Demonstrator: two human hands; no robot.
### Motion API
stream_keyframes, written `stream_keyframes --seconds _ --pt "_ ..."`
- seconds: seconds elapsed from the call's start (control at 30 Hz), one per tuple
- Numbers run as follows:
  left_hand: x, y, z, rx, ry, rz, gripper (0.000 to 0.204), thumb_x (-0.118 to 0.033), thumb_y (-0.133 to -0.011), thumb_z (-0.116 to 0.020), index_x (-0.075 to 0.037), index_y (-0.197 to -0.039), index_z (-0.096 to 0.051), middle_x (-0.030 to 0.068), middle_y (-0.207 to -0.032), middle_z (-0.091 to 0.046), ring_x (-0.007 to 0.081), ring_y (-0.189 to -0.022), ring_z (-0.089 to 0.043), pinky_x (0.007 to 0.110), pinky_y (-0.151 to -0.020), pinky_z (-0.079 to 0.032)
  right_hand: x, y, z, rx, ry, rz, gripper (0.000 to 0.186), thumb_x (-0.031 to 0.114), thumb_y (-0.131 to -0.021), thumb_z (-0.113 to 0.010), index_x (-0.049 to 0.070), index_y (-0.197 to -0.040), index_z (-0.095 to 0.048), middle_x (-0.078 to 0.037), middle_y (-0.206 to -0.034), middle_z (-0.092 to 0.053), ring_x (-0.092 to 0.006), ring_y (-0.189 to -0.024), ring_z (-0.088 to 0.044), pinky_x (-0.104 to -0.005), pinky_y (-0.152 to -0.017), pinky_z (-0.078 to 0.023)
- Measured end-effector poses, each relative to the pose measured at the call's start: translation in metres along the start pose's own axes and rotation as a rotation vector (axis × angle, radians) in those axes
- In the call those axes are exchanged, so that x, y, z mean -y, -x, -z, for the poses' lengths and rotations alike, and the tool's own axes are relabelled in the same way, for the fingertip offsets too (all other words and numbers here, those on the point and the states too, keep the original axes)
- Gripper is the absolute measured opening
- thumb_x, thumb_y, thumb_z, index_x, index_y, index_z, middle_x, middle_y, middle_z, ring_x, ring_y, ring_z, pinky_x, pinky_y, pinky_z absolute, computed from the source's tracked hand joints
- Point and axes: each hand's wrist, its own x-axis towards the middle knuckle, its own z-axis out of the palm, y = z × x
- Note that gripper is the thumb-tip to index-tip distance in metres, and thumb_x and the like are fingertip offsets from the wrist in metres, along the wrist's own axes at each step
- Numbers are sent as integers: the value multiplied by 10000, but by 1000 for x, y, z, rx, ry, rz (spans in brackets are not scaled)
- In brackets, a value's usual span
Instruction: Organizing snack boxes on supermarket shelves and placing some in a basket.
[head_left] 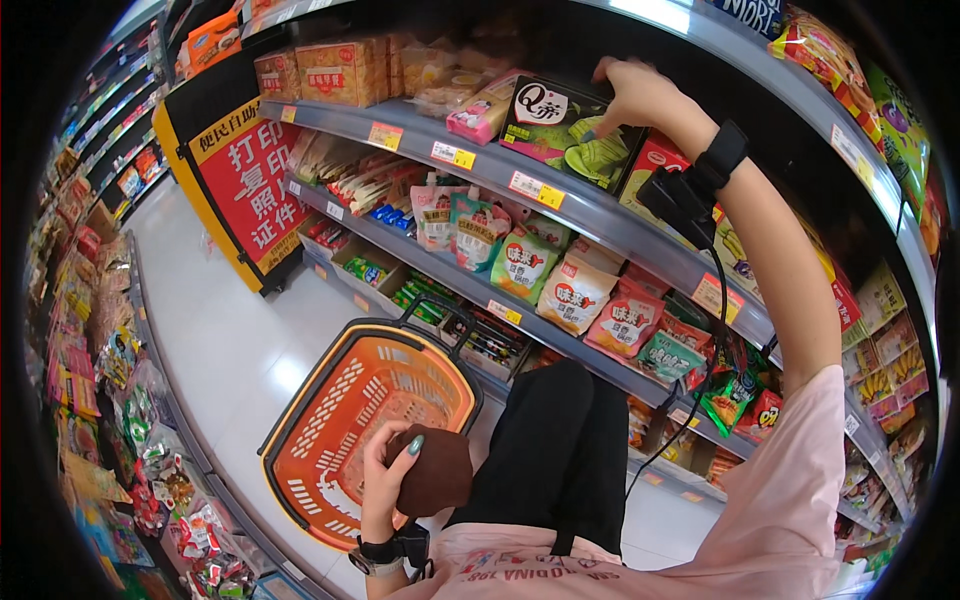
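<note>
My right hand [645, 98] reaches over a black box [570, 130] with green cakes pictured on it, on the upper shelf. Its thumb lies over the box's front and the other fingers are apart from the thumb, above the top edge; whether they touch the box is hard to see. Low in the view, my left hand [390, 468] is closed on a dark brown pouch-like thing [436, 472], thumb across its face. Just beyond it sits an orange shopping basket [275, 455] with a black rim and raised handle, its slatted inside visible.
Packed snack shelves [440, 125] curve across the front, with bagged snacks [575, 290] on the tier below. A red and yellow sign stand [245, 180] is at the far left. Another snack rack [150, 450] lines the left side of the aisle. A black cable [715, 330] hangs from my right wrist.
</note>
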Motion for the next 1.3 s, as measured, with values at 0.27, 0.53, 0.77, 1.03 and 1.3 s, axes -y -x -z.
stream_keyframes --seconds 0.27,0.53,0.77,1.03,1.3 --pt "2 1 4 -36 -17 12 227 -142 -791 -616 -9 -961 -544 30 -878 -576 96 -829 -540 218 -745 -414 -28 -31 -16 318 -235 -13 1297 539 -492 -794 -28 -1389 -48 -333 -1357 -245 -353 -1282 -293 -345 -1042 -269" --pt "-1 0 -1 -32 8 26 201 -105 -812 -592 -10 -979 -534 23 -882 -573 87 -826 -536 212 -738 -413 -23 -26 -21 350 -119 -43 1170 518 -521 -754 -85 -1346 -184 -323 -1289 -346 -360 -1222 -370 -340 -1011 -310" --pt "-4 1 -1 -42 -10 47 194 -116 -811 -594 -8 -962 -540 21 -866 -571 91 -820 -533 219 -744 -409 -29 -26 -23 351 -400 85 1029 447 -572 -731 -39 -1338 -244 -269 -1241 -423 -313 -1171 -430 -324 -968 -351" --pt "4 -1 9 -174 -24 22 165 -109 -825 -592 -17 -953 -543 -5 -864 -551 66 -800 -506 201 -716 -397 -32 -18 -27 223 -354 184 1106 606 -633 -650 -35 -1380 -147 -262 -1395 -220 -311 -1308 -236 -338 -1068 -206" --pt "7 -2 40 -539 -115 -101 204 -157 -870 -545 6 -992 -560 24 -886 -575 84 -816 -517 222 -744 -409 22 102 13 -499 -167 544 695 435 -786 -570 39 -1313 -349 -222 -1364 -300 -348 -1284 -270 -378 -1051 -228"
